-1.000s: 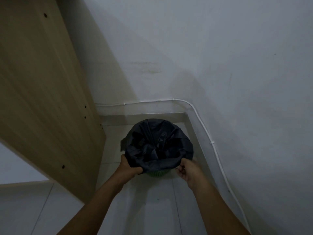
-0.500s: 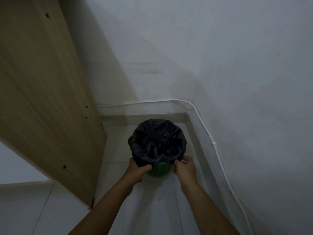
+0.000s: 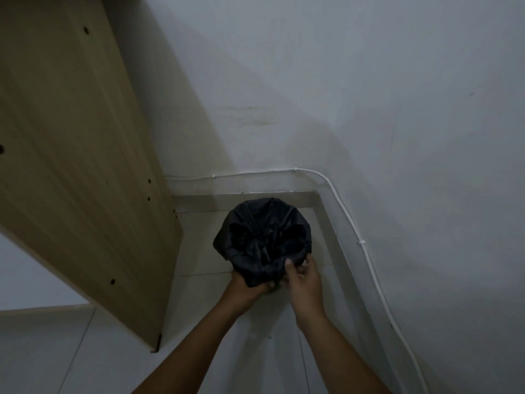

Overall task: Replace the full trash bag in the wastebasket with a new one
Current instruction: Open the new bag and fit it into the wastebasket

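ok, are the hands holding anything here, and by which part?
Both hold the black trash bag by its near rim edge: left hand grips the folded-over flap from below, right hand pinches it beside.

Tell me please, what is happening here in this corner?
A person bends over a small wastebasket that stands on the floor in the corner. A black trash bag lines it and hides almost all of it. Both hands work at the near edge of the bag: the left hand grips a bunch of the plastic from below, and the right hand pinches the edge beside it. A wooden panel stands to the left.
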